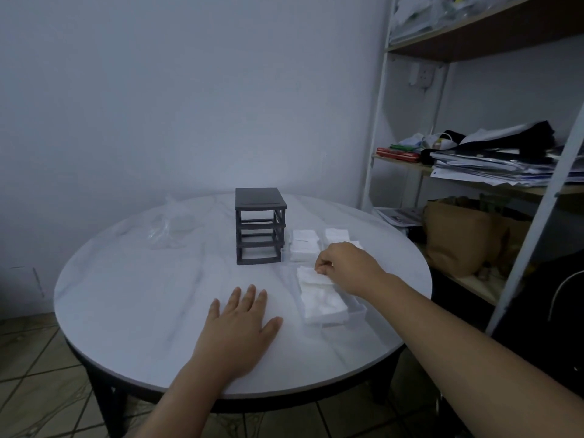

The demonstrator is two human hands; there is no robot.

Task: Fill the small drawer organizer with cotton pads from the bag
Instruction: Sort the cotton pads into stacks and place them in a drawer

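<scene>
A dark grey drawer frame (259, 227) stands mid-table with its three slots empty. To its right lie two clear drawers (304, 246) packed with white cotton pads, the second (337, 236) partly behind my right hand. A third clear drawer (355, 309), nearer to me, holds a row of cotton pads (320, 298). My right hand (344, 267) hovers at that drawer's far end, fingers curled down and pinching the top pads. My left hand (241, 324) lies flat on the table, fingers spread, holding nothing. A crumpled clear plastic bag (169, 226) lies at the back left.
The round white table (142, 311) has its front edge near me. A metal shelf unit (474, 172) with papers, clothes and a brown paper bag (455, 235) stands close at the right. Tiled floor shows below on the left.
</scene>
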